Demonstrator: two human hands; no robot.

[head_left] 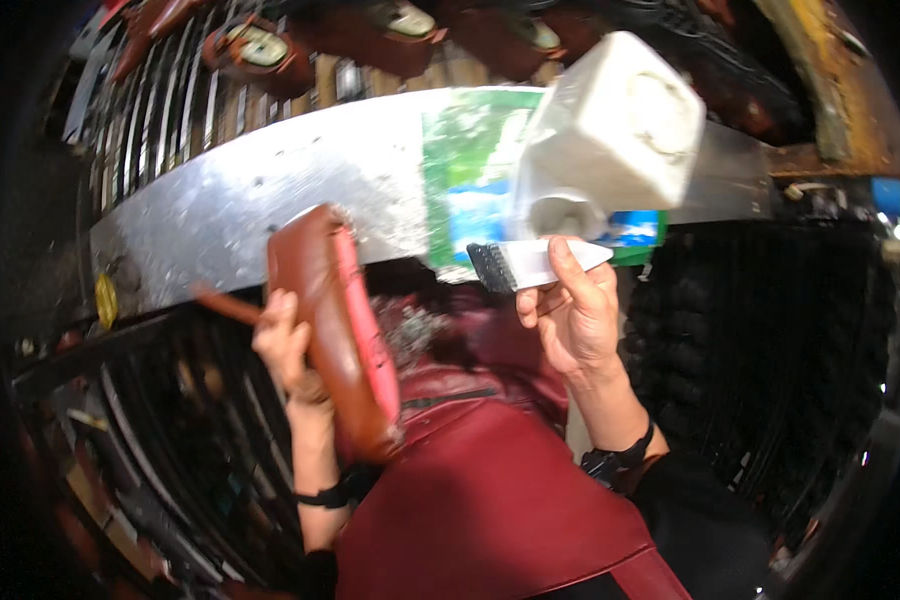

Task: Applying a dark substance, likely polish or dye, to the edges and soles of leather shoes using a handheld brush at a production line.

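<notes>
In my left hand (288, 345) is a brown leather shoe upper (315, 290), turned so that its pink underside (363, 310) faces right. My fingers are closed round its left side, and a thin brown strap-like piece sticks out beyond them. Between the thumb and fingers of my right hand (582, 310) is a flat brush (545, 265). Its handle is white and its dark bristles point left toward the shoe upper, apart from it. Just beyond the brush stands a white plastic container (610, 120) with a round opening low on its near side.
A metal shelf (270, 190) runs across in front of me, with a green and blue printed sheet (470, 150) under the container. Several brown shoes (258, 55) on lasts stand along the far rack. Dark racks flank me, and a red apron (470, 500) covers my lap.
</notes>
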